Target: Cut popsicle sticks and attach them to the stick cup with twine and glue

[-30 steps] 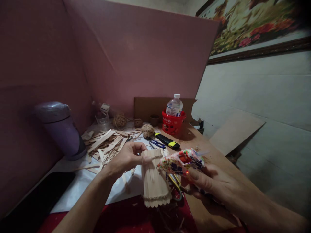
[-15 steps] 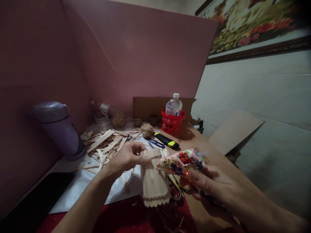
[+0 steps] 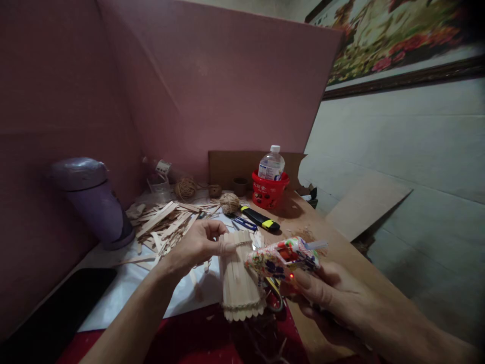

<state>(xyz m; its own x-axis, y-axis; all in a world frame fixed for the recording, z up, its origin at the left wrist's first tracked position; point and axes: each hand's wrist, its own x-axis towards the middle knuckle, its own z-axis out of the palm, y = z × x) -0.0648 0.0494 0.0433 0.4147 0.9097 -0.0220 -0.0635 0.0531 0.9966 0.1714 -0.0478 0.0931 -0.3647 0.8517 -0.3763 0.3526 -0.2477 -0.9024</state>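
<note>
My left hand (image 3: 206, 241) pinches the upper left edge of a piece made of wooden sticks (image 3: 240, 280), with thumb in front. Twine runs across this piece near its top and its scalloped bottom. My right hand (image 3: 326, 293) is closed round a flower-patterned glue gun (image 3: 282, 260) with a small red light and a clear glue stick out of its back. The gun's tip is at the right side of the stick piece, about mid-height; whether it touches cannot be made out. Scissors lie partly hidden behind the piece and the gun.
Loose wooden sticks (image 3: 162, 222) lie in a pile at the left behind my hand. Farther back are a twine ball (image 3: 229, 203), a yellow-black cutter (image 3: 260, 219) and a red bucket (image 3: 268, 193) with a bottle. A purple tumbler (image 3: 94, 202) and a black phone-like slab (image 3: 62, 308) are at the left.
The glue gun in my right hand has moved slightly down, its tip now lower along the stick piece. My left hand has hardly moved.
</note>
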